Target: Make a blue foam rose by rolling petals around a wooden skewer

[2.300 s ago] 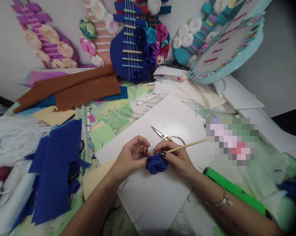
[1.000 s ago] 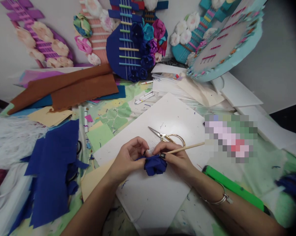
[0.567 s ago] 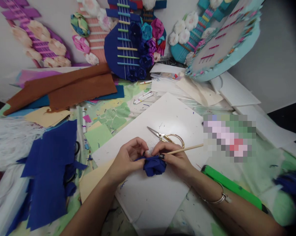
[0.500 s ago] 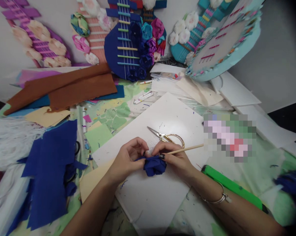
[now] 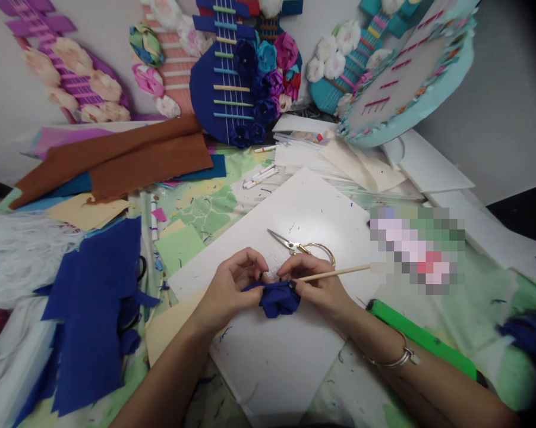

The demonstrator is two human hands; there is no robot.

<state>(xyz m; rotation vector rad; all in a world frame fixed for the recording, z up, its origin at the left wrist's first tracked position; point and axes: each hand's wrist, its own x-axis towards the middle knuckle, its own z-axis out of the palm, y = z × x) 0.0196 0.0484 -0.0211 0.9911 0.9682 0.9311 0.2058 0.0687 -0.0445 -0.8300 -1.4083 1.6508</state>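
A dark blue paper flower (image 5: 279,300) is pinched between both hands over a white board (image 5: 277,368). My left hand (image 5: 230,291) grips its left edge with curled fingers and thumb. On the other side, my right hand (image 5: 324,292) pinches the top right of the flower. A thin wooden stick (image 5: 339,273) passes through the right hand and points out to the right; whether it touches the flower is hidden. Gold-handled scissors (image 5: 291,244) lie on the board just beyond the fingers, blades toward the upper left.
Blue paper sheets (image 5: 94,285) lie at left beside white shredded strands (image 5: 16,255). A long green tool (image 5: 422,336) rests by my right forearm. Brown paper (image 5: 152,157) is at the back left. Decorated guitar shapes, including a blue one (image 5: 203,89), lean against the wall.
The fingers have shifted very slightly on the blue flower, and the flower has turned a little. The view has moved a touch; the rest lies as before.
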